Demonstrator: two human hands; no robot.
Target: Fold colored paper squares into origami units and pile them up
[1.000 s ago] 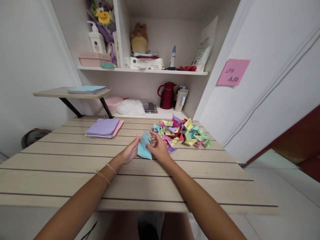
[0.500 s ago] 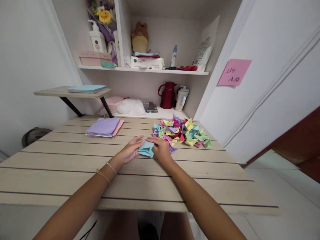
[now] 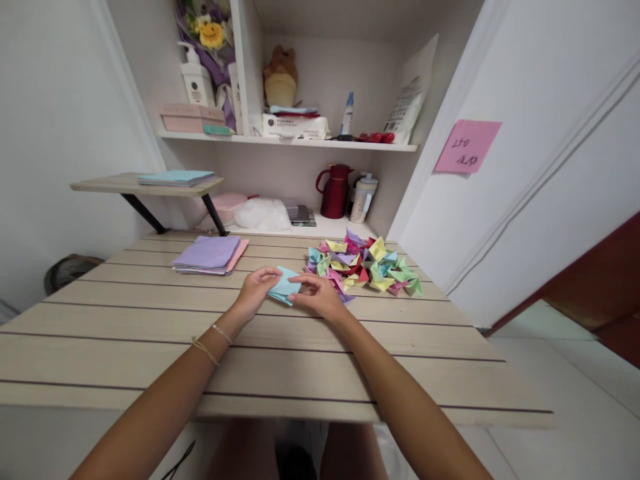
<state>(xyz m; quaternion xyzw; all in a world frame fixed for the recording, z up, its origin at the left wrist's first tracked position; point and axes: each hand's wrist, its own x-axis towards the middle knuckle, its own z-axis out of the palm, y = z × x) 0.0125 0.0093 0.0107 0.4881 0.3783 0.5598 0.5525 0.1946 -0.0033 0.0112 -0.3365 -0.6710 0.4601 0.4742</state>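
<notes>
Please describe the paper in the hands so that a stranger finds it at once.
On the wooden table, look between the purple stack and the colourful folded pile. The light blue paper there alone is held, by left hand and right hand.

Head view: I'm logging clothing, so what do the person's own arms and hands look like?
No sleeves or gloves show on either arm. Above the left hand sit two thin wristbands: a pale bracelet and a tan cord. The right hand and wrist wear nothing visible.
</notes>
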